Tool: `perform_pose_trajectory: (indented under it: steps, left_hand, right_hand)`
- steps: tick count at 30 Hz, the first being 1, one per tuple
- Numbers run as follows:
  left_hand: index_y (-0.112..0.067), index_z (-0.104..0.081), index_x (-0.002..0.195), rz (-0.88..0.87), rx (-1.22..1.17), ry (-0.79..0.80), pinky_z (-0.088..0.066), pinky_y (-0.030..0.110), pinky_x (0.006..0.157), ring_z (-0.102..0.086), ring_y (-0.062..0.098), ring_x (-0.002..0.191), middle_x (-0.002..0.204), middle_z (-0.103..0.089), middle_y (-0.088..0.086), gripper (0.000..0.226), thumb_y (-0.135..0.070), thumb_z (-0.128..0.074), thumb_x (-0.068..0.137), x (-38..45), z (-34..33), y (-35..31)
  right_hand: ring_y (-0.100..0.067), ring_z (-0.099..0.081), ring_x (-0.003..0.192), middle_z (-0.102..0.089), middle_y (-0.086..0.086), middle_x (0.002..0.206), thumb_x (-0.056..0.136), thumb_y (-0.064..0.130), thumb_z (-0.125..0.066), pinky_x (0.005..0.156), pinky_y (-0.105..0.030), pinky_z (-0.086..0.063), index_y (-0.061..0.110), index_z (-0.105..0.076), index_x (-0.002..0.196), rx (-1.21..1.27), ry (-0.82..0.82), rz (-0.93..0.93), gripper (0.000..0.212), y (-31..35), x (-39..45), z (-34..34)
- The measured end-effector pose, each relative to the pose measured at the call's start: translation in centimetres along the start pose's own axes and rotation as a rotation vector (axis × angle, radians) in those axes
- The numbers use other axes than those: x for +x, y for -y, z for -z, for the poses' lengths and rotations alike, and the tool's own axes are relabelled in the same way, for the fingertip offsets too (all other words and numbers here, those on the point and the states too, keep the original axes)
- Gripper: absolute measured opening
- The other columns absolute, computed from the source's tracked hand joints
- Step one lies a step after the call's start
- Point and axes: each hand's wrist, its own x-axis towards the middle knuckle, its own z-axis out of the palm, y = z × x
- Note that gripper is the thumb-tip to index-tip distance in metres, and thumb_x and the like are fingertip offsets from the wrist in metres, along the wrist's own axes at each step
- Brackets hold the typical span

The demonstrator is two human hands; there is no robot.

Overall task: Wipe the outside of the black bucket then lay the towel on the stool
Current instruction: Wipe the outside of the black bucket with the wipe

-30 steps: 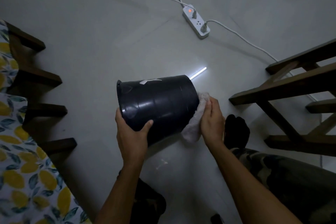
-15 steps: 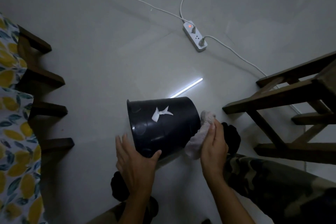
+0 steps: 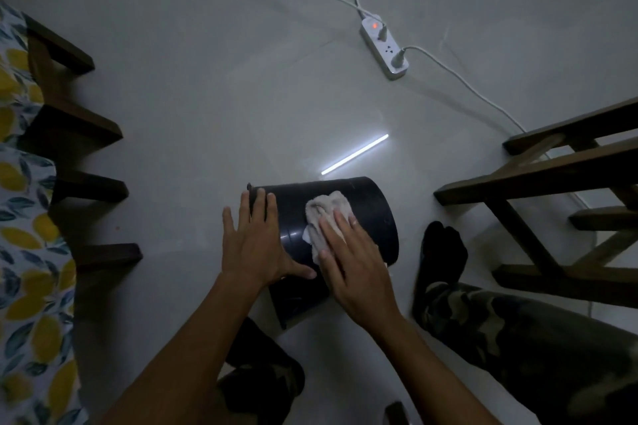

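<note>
The black bucket [image 3: 373, 214] lies on its side above the grey floor, rim to the left, base to the right. My left hand [image 3: 255, 241] rests flat on its rim end with fingers spread and steadies it. A small pale towel [image 3: 326, 210] is spread on the bucket's upper side. My right hand [image 3: 352, 262] presses flat on the towel's near half, fingers pointing away from me. The wooden stool [image 3: 545, 183] stands at the right; only its dark legs and rungs show.
A white power strip [image 3: 385, 48] with a red light and white cables lies on the floor at the back right. A wooden frame [image 3: 69, 134] with lemon-print cloth [image 3: 24, 252] stands at the left. My camouflage trouser leg [image 3: 518, 331] and dark sock [image 3: 442, 252] lie right of the bucket.
The bucket has turned and its white mark is out of sight. My right hand moved the towel from the base end up onto the bucket's side. My left hand shifted onto the rim end.
</note>
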Motion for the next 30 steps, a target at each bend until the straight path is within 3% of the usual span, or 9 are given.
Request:
perform_pose_trajectory:
  steps: [4, 7, 10, 13, 17, 23, 25, 27, 30]
  left_hand:
    - [-0.006, 0.015, 0.160, -0.059, -0.048, -0.020, 0.003, 0.054, 0.126, 0.020, 0.040, 0.154, 0.168, 0.018, 0.019, 0.168, -0.100, -0.061, 0.043, 0.8, -1.0, 0.6]
    - [0.000, 0.002, 0.161, -0.126, 0.059, -0.048, -0.004, 0.060, 0.125, 0.010, 0.045, 0.155, 0.169, 0.002, 0.025, 0.169, -0.113, -0.032, 0.039, 1.4, -2.7, 1.2]
    - [0.002, -0.010, 0.161, -0.114, 0.000, -0.041, -0.008, 0.061, 0.124, -0.002, 0.045, 0.156, 0.167, -0.011, 0.027, 0.172, -0.115, -0.029, 0.035, 1.2, -4.4, 1.6]
    - [0.006, -0.006, 0.160, -0.062, -0.028, -0.030, -0.005, 0.058, 0.126, 0.003, 0.045, 0.156, 0.168, -0.007, 0.027, 0.177, -0.115, -0.025, 0.032, 0.5, -4.0, 1.4]
    - [0.003, -0.001, 0.160, -0.006, -0.113, -0.064, -0.002, 0.051, 0.124, 0.010, 0.043, 0.155, 0.169, 0.003, 0.023, 0.175, -0.108, -0.047, 0.033, -0.9, -3.2, 0.4]
    - [0.001, -0.013, 0.160, 0.028, -0.233, -0.180, -0.026, 0.054, 0.118, 0.001, 0.042, 0.156, 0.170, -0.004, 0.020, 0.173, -0.090, -0.077, 0.027, -3.2, -5.5, -1.9]
    - [0.001, -0.013, 0.160, 0.028, -0.206, -0.160, -0.014, 0.053, 0.122, 0.004, 0.043, 0.156, 0.170, -0.003, 0.021, 0.162, -0.095, -0.068, 0.042, -3.9, -6.9, -2.2]
    - [-0.001, -0.012, 0.161, 0.018, -0.145, -0.165, -0.006, 0.054, 0.127, 0.009, 0.043, 0.156, 0.170, 0.001, 0.022, 0.133, -0.095, -0.039, 0.071, -4.5, -8.0, -2.4]
    - [0.000, -0.019, 0.160, 0.021, -0.157, -0.246, -0.019, 0.059, 0.124, 0.003, 0.046, 0.156, 0.169, -0.006, 0.025, 0.105, -0.078, -0.025, 0.089, -4.9, -8.3, -2.7]
  right_hand:
    - [-0.022, -0.005, 0.160, -0.016, -0.001, 0.172, 0.110, 0.041, -0.030, 0.128, -0.048, -0.017, 0.023, -0.027, 0.163, -0.133, 0.017, 0.139, 0.056, 0.5, 0.6, -0.7]
    - [-0.029, -0.007, 0.160, -0.017, -0.007, 0.172, 0.109, 0.045, -0.023, 0.127, -0.052, -0.016, 0.021, -0.026, 0.163, -0.242, 0.094, 0.225, 0.059, 0.5, 2.3, -2.1]
    - [-0.031, -0.007, 0.160, -0.014, -0.009, 0.172, 0.105, 0.054, -0.034, 0.128, -0.052, -0.014, 0.023, -0.018, 0.164, -0.342, 0.156, 0.204, 0.069, 0.6, 4.9, -3.2]
    - [-0.028, -0.012, 0.159, -0.022, -0.006, 0.170, 0.108, 0.045, -0.035, 0.129, -0.047, -0.013, 0.025, -0.022, 0.162, -0.330, 0.122, 0.098, 0.059, 0.4, 7.5, -3.1]
    - [-0.024, -0.025, 0.155, -0.038, -0.004, 0.162, 0.110, 0.038, -0.027, 0.124, -0.046, -0.025, 0.025, -0.032, 0.157, -0.329, 0.026, -0.115, 0.049, -1.9, 10.0, -1.4]
    - [-0.025, -0.011, 0.160, -0.022, -0.006, 0.171, 0.108, 0.025, -0.041, 0.126, -0.050, -0.022, 0.017, -0.025, 0.163, -0.324, -0.050, -0.099, 0.058, -2.6, 0.4, -1.3]
    - [-0.025, -0.008, 0.160, -0.019, -0.007, 0.171, 0.110, 0.030, -0.035, 0.127, -0.052, -0.018, 0.016, -0.028, 0.162, -0.249, 0.016, 0.000, 0.054, -1.1, -3.5, -3.2]
    - [-0.025, -0.008, 0.160, -0.019, -0.007, 0.171, 0.111, 0.042, -0.025, 0.127, -0.052, -0.017, 0.018, -0.031, 0.161, -0.206, 0.097, 0.079, 0.056, 0.4, -5.2, -4.8]
    - [-0.024, -0.012, 0.159, -0.020, -0.007, 0.171, 0.109, 0.050, -0.022, 0.128, -0.050, -0.018, 0.021, -0.026, 0.163, -0.289, 0.180, 0.178, 0.061, 1.0, -3.0, -5.0]
